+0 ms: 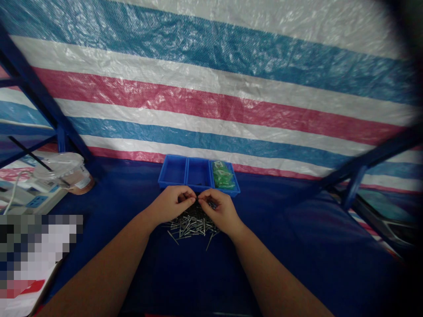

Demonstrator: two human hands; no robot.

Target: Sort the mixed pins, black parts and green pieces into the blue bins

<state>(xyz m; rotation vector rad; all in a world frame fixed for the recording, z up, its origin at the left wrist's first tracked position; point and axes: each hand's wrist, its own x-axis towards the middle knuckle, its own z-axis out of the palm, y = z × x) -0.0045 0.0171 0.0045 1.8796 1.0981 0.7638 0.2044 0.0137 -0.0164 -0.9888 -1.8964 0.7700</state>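
Observation:
My left hand [171, 204] and my right hand [220, 211] hover low over a loose pile of thin metal nails [193, 225]. Their fingertips pinch together just above the pile, and whatever lies between them is too small to see. Behind the hands stands a blue plastic tray [198, 172] with three compartments. Its right compartment holds green pieces [223, 175], and a few small dark bits [198, 184] lie in the middle one. The tray's left compartment shows bare blue plastic.
The pile lies on a dark blue cloth [291, 246]. Striped tarpaulin [211, 105] forms the back wall, with blue metal frame bars [42, 92] at the left. A lidded plastic cup with a straw [62, 172] and a white power strip [36, 198] stand at the left.

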